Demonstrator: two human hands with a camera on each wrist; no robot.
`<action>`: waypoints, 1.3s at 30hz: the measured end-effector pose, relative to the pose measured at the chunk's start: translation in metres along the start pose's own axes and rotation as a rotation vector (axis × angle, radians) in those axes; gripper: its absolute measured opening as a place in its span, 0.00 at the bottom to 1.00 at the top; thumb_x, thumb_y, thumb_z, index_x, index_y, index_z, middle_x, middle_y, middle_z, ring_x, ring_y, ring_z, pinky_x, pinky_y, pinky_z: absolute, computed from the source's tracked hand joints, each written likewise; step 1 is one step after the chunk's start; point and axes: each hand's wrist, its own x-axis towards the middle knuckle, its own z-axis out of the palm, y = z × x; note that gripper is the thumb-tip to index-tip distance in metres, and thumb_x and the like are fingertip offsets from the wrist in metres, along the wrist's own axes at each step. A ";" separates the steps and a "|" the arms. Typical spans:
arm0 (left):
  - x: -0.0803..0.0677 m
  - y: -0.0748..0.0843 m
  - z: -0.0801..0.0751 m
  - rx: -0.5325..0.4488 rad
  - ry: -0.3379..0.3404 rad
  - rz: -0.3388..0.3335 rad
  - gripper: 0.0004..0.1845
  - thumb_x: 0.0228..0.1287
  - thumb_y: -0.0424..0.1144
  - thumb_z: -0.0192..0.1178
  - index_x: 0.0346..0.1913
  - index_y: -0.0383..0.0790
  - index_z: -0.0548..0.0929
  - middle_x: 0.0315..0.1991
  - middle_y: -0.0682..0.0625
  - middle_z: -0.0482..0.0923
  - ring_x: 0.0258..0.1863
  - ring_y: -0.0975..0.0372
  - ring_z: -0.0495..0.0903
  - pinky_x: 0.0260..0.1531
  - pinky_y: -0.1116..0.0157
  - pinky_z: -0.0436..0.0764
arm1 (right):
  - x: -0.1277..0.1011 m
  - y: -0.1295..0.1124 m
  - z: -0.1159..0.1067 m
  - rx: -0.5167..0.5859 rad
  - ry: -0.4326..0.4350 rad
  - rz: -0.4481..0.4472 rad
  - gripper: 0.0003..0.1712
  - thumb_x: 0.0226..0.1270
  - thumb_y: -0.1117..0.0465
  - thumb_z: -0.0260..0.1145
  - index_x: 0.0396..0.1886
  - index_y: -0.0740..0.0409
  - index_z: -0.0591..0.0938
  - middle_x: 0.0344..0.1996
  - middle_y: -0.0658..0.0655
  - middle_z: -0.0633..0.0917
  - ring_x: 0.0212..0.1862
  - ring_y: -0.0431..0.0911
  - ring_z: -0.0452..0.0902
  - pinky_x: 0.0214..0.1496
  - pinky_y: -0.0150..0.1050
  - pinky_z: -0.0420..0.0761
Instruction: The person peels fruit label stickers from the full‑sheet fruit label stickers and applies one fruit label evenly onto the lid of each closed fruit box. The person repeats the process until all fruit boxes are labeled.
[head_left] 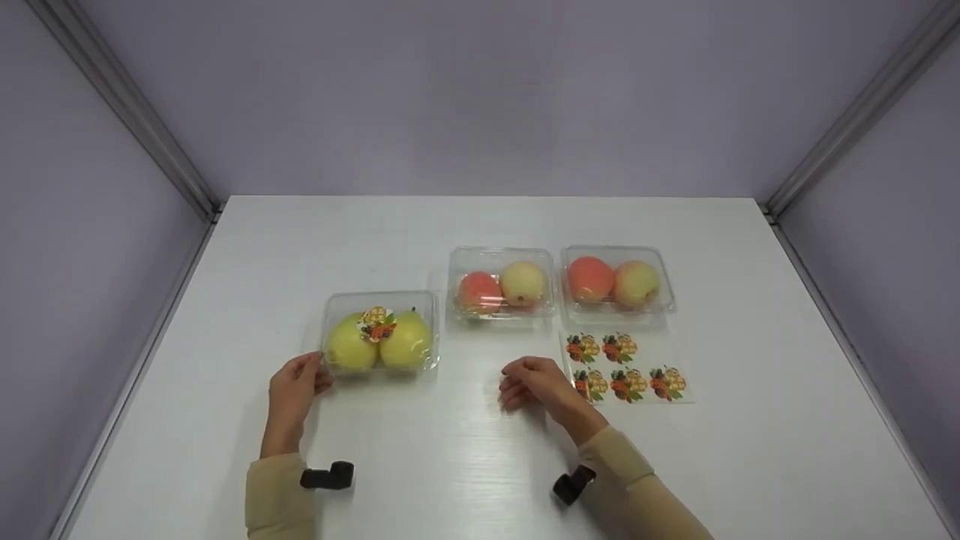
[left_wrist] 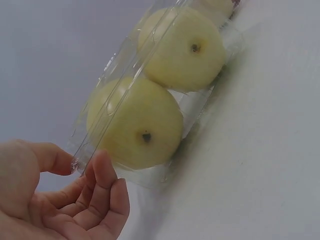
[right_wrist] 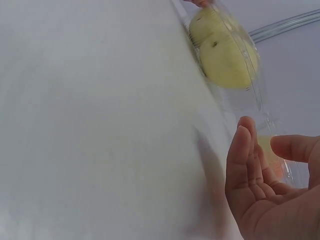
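A clear plastic clamshell box [head_left: 429, 300] holds two yellow-green pears [head_left: 352, 343], with a fruit-print sticker [head_left: 377, 325] on its lid. My left hand [head_left: 294, 386] is at its near left corner. In the left wrist view the thumb and fingertips [left_wrist: 105, 170] pinch the box's rim. My right hand [head_left: 541, 384] hovers over the white table, right of the pear box, with loosely bent fingers and nothing in them. Just beyond it lies a sticker sheet [head_left: 664, 349] bearing several fruit-print stickers, its left edge partly behind the right wrist.
Two more clear boxes stand farther back: the middle box [head_left: 502, 256] and the right box [head_left: 649, 255], each with a red fruit and a paler one. Purple-grey walls [head_left: 480, 97] enclose the white table [head_left: 322, 240] at the back and sides.
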 end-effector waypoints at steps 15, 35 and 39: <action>-0.002 0.001 0.004 -0.102 0.011 0.008 0.23 0.76 0.42 0.43 0.62 0.26 0.68 0.28 0.61 0.77 0.28 0.75 0.80 0.37 0.77 0.82 | -0.017 -0.018 0.000 -0.025 -0.021 0.018 0.18 0.72 0.63 0.53 0.51 0.76 0.73 0.26 0.50 0.82 0.27 0.38 0.81 0.35 0.32 0.83; 0.009 0.007 0.010 -0.098 0.060 -0.014 0.24 0.75 0.43 0.45 0.63 0.27 0.69 0.29 0.59 0.76 0.28 0.74 0.78 0.36 0.78 0.81 | -0.005 -0.003 -0.007 0.013 0.002 0.005 0.16 0.70 0.64 0.55 0.49 0.74 0.74 0.25 0.49 0.82 0.26 0.38 0.81 0.32 0.32 0.84; 0.011 0.008 0.010 -0.086 0.065 0.001 0.23 0.76 0.42 0.44 0.62 0.26 0.69 0.29 0.59 0.75 0.28 0.75 0.78 0.36 0.78 0.81 | -0.003 -0.003 -0.009 0.001 0.015 -0.007 0.17 0.70 0.63 0.55 0.49 0.74 0.75 0.25 0.49 0.82 0.26 0.38 0.81 0.32 0.31 0.83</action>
